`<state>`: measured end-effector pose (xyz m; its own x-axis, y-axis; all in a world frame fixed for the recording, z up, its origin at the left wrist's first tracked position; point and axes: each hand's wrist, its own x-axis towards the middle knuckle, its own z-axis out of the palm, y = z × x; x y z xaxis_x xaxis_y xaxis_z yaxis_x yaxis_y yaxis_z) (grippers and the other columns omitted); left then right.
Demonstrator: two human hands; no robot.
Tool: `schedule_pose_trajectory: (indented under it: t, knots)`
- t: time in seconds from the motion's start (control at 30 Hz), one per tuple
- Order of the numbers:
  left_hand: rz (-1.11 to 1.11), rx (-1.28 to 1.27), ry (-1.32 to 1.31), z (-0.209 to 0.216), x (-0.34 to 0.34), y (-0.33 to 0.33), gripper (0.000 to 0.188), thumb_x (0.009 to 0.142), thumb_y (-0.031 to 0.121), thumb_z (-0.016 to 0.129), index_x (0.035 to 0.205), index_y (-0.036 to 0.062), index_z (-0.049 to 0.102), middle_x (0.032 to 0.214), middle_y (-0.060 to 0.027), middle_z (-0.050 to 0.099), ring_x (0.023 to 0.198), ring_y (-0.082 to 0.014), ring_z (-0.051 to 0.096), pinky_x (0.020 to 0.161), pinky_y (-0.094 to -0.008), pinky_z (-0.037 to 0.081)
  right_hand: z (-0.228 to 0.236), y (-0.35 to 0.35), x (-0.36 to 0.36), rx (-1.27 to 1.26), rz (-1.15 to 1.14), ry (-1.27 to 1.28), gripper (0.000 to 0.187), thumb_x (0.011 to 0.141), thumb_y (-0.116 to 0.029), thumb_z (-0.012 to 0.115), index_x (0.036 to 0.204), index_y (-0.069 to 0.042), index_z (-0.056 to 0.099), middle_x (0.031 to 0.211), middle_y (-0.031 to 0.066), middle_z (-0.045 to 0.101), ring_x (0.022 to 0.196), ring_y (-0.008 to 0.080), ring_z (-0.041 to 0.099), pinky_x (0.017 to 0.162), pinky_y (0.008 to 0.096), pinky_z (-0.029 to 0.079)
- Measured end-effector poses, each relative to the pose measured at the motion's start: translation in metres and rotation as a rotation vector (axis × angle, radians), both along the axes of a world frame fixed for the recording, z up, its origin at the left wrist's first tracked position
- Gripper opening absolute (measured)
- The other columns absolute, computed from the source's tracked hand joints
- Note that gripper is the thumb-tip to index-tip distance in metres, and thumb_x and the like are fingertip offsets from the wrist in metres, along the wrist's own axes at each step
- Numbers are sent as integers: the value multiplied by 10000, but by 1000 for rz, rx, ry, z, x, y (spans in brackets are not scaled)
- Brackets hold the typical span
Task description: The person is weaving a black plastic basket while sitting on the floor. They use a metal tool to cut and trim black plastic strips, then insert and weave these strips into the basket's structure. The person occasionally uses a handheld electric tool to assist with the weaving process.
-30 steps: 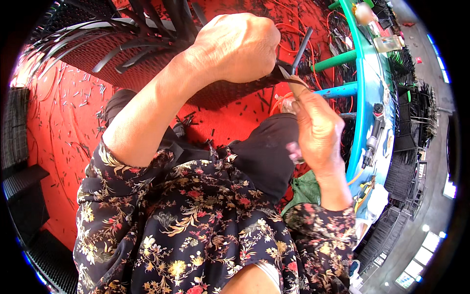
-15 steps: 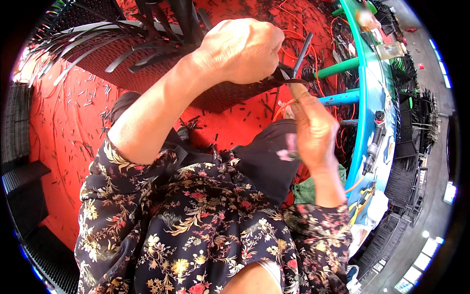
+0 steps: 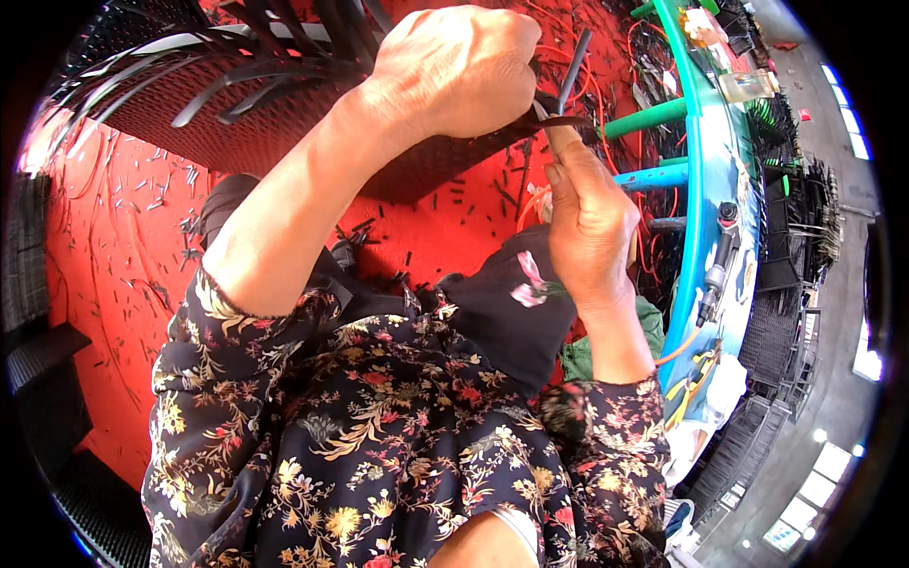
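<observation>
My left hand [image 3: 459,71] is closed in a fist at the near edge of a black woven panel [image 3: 256,123]. A flat black strip [image 3: 571,121] comes out beside its curled fingers, and a second dark strip [image 3: 575,71] sticks up behind. Just to the right, my right hand [image 3: 592,222] is closed round a slim tool with a pale pointed tip [image 3: 542,111]. Its handle is mostly covered by the palm, so its exact kind is hidden. The right forefinger reaches up against the strip. Loose black strips [image 3: 204,90] fan out from the panel's far side.
Red flooring [image 3: 123,284] is littered with short black offcuts. On the right stands a blue and green framed table [image 3: 689,227] carrying a power tool [image 3: 718,270] on an orange hose and a clear jar [image 3: 748,86]. Black woven pieces [image 3: 47,355] stand at the left.
The whole view has shifted slightly. Both hands sit a little higher and further left in the picture, still close together at the strip. Both grips look the same.
</observation>
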<state>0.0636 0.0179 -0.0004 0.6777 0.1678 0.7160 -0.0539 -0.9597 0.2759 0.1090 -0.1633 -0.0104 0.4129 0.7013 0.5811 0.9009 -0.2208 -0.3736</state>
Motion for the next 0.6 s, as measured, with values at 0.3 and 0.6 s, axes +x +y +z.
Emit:
schedule_pose_trajectory:
  t: [0.3,0.6]
  knots:
    - [-63,-215,395,-1,12,12,162,766,183,503,803,54,593,765,-167,629,773,-369,615,684,-446,481,44,-3,22,-394,42,11,330,830,-11,539,1142,-98,607,711,179,560,693,367,598,604,434,472]
    - [-17,-101,116,-3,8,3,104,743,131,543,767,36,509,628,-183,597,599,-349,614,560,-457,489,-7,5,13,-34,-15,-40,372,780,72,593,1136,-34,603,813,173,625,708,308,631,625,358,510]
